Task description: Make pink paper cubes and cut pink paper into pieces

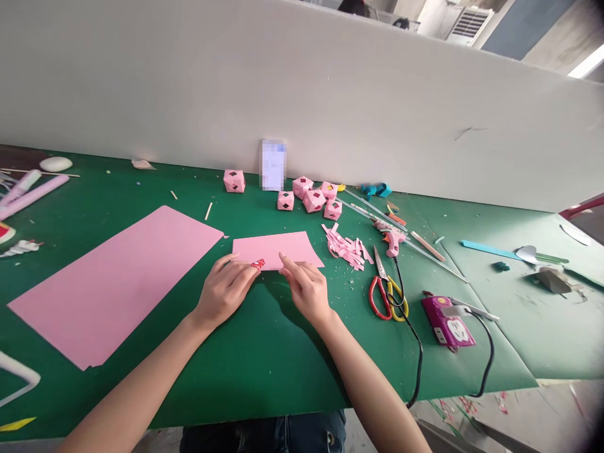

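A small folded pink paper sheet (276,248) lies on the green table (264,352) in front of me. My left hand (225,290) rests fingers-down on its near left edge, with the fingers stretched flat. My right hand (306,288) presses the near edge with its index finger extended and the other fingers loosely curled. Neither hand holds anything lifted. A large pink sheet (117,280) lies to the left of my left hand.
Several pink paper cubes (309,196) sit near the white back wall (302,94). Pink paper scraps (346,248), scissors with red and yellow handles (384,289), a pink glue gun (392,240) and a pink power strip (448,322) lie to the right. Pens lie far left.
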`<state>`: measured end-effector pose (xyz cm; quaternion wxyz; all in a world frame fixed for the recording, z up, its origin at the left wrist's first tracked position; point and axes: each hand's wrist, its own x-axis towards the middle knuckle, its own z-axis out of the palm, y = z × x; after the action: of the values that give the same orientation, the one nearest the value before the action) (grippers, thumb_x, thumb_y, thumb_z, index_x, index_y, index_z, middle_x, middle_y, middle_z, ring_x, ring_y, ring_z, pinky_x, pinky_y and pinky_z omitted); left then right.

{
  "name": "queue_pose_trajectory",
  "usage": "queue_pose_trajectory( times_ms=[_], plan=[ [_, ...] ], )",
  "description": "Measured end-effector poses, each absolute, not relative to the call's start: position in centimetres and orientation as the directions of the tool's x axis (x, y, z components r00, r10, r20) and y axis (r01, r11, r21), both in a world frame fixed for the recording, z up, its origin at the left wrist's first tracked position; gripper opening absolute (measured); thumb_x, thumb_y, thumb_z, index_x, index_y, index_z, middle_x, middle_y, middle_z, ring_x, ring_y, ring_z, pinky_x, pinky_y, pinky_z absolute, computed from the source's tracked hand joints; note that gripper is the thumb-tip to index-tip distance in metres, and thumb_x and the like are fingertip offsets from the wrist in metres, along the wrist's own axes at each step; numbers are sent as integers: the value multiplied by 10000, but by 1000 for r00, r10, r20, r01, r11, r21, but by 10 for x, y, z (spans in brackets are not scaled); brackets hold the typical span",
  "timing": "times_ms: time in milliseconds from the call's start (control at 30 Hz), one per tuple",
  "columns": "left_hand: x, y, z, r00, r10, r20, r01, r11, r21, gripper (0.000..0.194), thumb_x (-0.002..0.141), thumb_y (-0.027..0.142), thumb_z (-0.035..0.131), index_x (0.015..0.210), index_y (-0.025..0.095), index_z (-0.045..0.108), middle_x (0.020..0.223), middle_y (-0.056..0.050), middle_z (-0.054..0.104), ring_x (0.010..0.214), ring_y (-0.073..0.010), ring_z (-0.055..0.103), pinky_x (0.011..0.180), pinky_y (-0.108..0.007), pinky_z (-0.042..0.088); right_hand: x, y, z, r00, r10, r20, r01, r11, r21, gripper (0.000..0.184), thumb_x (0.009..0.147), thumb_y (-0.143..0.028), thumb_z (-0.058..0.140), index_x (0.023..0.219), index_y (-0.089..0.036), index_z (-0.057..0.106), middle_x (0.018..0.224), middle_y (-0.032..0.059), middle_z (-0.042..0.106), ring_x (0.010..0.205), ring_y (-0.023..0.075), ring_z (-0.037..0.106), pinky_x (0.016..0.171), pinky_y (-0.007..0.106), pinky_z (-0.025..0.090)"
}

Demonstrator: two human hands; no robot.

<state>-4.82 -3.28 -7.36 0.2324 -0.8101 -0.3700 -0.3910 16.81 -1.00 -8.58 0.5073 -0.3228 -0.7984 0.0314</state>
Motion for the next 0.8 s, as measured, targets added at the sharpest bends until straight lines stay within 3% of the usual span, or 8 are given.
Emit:
queue_pose_trajectory(
  times_ms=[67, 133, 200, 267, 333, 433, 567, 800],
  plan=[
    [-48, -33, -73, 413, 414, 811, 783, -616, -84, 233, 919, 51, 746, 1096, 136, 619, 875, -59, 780, 789, -183, 760, 944, -411, 595, 168, -11, -83, -256, 562, 787, 522, 765, -377, 361, 1071, -184, 541, 1421, -178, 627, 794, 14, 772, 659, 145, 677, 652, 289, 527],
    [-49, -33, -72, 402, 415, 816, 788, -611, -77, 232, 921, 57, 744, 1096, 147, 620, 870, -51, 779, 776, -179, 758, 945, -408, 595, 169, -12, -81, -234, 555, 798, 562, 747, -355, 215, 1070, -236, 573, 1213, -173, 720, 716, -1, 740, 594, 130, 640, 632, 298, 492],
    [-49, -33, -73, 391, 418, 820, 793, -606, -69, 222, 926, 63, 742, 1084, 158, 618, 857, -42, 776, 755, -174, 753, 948, -409, 595, 170, -13, -80, -228, 527, 819, 583, 747, -319, 195, 1057, -284, 615, 926, -206, 737, 667, -12, 712, 641, 131, 660, 673, 312, 470],
    [-50, -32, -73, 381, 420, 823, 796, -602, -62, 216, 927, 65, 742, 1073, 160, 614, 850, -41, 775, 740, -173, 750, 951, -415, 593, 169, -14, -80, -231, 509, 829, 607, 741, -286, 238, 1029, -289, 666, 804, -223, 706, 679, -10, 719, 808, 171, 700, 758, 338, 450],
    [-50, -32, -74, 376, 422, 825, 797, -602, -55, 221, 924, 63, 746, 1075, 155, 612, 862, -47, 781, 743, -175, 754, 955, -421, 588, 168, -15, -81, -242, 507, 827, 665, 708, -239, 58, 985, -246, 725, 934, -249, 752, 797, -1, 765, 988, 221, 683, 841, 373, 420],
    [-49, -33, -76, 381, 429, 819, 790, -612, -46, 245, 924, 61, 747, 1109, 149, 611, 875, -47, 788, 754, -175, 762, 968, -423, 580, 162, -15, -82, -286, 510, 811, 724, 669, -166, 238, 932, -204, 769, 1141, -318, 755, 1019, 4, 791, 1122, 253, 630, 922, 410, 386],
    [-47, -34, -79, 408, 439, 801, 766, -642, -39, 271, 949, 56, 711, 1171, 168, 605, 890, -34, 796, 785, -165, 770, 975, -408, 581, 154, -15, -85, -329, 480, 814, 694, 707, -136, 126, 915, -194, 756, 995, -290, 743, 997, -4, 784, 1194, 265, 621, 982, 429, 375],
    [-44, -36, -81, 421, 461, 781, 746, -666, -9, 234, 989, 78, 643, 1185, 202, 614, 936, -37, 799, 854, -175, 786, 1001, -413, 588, 150, -14, -92, -391, 535, 749, 682, 714, -154, 77, 926, -212, 721, 927, -284, 693, 977, -12, 787, 1260, 280, 632, 1016, 450, 356]
  ],
)
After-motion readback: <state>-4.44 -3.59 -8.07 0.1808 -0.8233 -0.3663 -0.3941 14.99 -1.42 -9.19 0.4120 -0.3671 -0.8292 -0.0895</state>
